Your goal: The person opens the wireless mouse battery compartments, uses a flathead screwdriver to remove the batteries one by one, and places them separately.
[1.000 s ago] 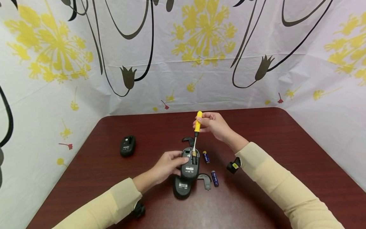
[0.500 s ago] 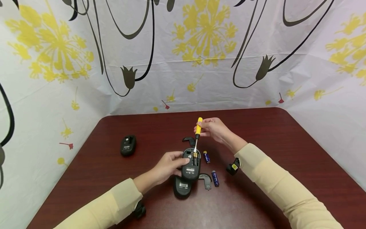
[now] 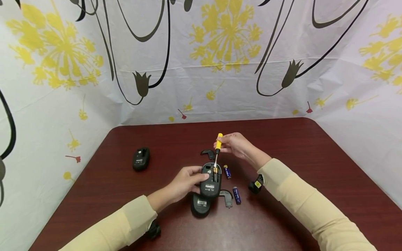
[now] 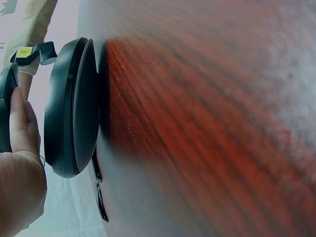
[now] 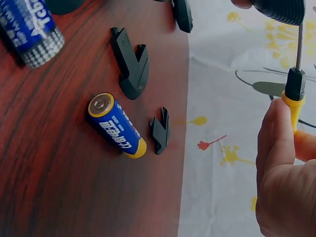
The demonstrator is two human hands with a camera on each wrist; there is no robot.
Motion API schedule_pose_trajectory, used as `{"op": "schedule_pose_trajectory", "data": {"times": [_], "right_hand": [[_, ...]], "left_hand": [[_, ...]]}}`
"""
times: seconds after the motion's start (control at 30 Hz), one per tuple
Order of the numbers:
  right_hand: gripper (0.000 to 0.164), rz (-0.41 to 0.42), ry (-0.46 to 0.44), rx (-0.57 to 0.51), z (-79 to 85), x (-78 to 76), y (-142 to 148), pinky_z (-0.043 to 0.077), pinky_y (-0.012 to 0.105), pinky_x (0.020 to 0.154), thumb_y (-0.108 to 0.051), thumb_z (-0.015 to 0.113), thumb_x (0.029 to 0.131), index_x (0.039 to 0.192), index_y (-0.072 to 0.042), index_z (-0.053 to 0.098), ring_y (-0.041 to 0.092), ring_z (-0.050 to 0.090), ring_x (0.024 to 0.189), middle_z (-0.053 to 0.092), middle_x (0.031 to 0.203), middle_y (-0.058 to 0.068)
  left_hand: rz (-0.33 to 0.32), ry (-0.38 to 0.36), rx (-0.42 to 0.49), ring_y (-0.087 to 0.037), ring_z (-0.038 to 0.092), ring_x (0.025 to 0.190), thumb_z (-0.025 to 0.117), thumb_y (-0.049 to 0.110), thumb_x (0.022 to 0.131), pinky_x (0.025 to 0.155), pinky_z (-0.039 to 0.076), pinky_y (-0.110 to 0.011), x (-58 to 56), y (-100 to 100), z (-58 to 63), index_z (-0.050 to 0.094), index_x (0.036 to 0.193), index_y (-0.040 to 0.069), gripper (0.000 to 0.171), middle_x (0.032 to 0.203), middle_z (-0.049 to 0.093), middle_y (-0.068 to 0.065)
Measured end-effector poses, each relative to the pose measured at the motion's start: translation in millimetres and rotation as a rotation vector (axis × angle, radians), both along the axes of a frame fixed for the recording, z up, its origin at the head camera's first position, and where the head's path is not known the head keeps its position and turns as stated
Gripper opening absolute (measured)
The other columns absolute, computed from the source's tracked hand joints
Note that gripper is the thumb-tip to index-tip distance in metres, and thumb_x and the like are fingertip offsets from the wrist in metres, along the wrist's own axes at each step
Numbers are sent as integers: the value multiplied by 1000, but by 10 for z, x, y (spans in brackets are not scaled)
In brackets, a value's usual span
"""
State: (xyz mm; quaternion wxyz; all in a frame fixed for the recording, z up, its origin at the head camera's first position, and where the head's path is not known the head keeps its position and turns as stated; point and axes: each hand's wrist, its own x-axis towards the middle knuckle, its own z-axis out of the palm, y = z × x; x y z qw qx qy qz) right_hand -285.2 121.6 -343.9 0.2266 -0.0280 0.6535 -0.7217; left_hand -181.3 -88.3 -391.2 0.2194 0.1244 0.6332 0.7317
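My left hand [image 3: 185, 181] grips a black computer mouse [image 3: 210, 188] turned underside up, thumb across its base. Its battery slot is uncovered, with a dark and gold battery [image 3: 215, 174] inside. In my right hand [image 3: 237, 144], fingers and thumb pinch the yellow handle of a screwdriver [image 3: 218, 143]. The screwdriver's metal tip points down at the top end of that battery. Beneath the held mouse, a second mouse [image 3: 200, 208] lies on the table, partly covered in the head view. The right wrist view shows the screwdriver [image 5: 296, 86] shaft reaching the mouse [image 5: 281, 9].
Two blue batteries lie right of the mice: one battery [image 3: 227, 172] farther back, another battery [image 3: 237, 195] nearer. A hooked grey cover [image 3: 228, 198] and a black cover [image 3: 208, 153] lie close by. A third mouse [image 3: 140, 159] sits at the left on the brown table [image 3: 176, 139].
My right hand and the screwdriver handle have come down and nearer, while the tip stays at the battery's end. The left hand and its mouse have hardly moved.
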Motion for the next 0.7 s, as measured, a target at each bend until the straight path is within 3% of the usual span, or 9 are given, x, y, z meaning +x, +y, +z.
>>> {"op": "schedule_pose_trajectory", "data": {"times": [0.17,0.37,0.7], "right_hand": [[31,-12,15,-19,20,19,9,48,34,78,-12,53,89,112,8,49,26,61,87,60,97,21],[33,-29,95,-73,83,51,33,48,32,76,-14,53,89,115,6,47,34,52,102,53,111,27],[32,-6,93,-67,74,58,39,49,33,76,-13,54,89,113,7,48,31,57,97,51,112,29]], "left_hand": [[0,-5,-3,-25,62,78,62,15,83,60,53,-39,1,3,0,51,115,-6,40,93,62,-19],[6,-17,-4,-25,62,78,62,17,83,61,53,-40,-4,-2,17,52,115,-5,40,93,62,-19],[-7,-22,-4,-25,62,79,61,15,83,62,53,-39,-10,-3,14,52,115,-6,40,93,62,-19]]}}
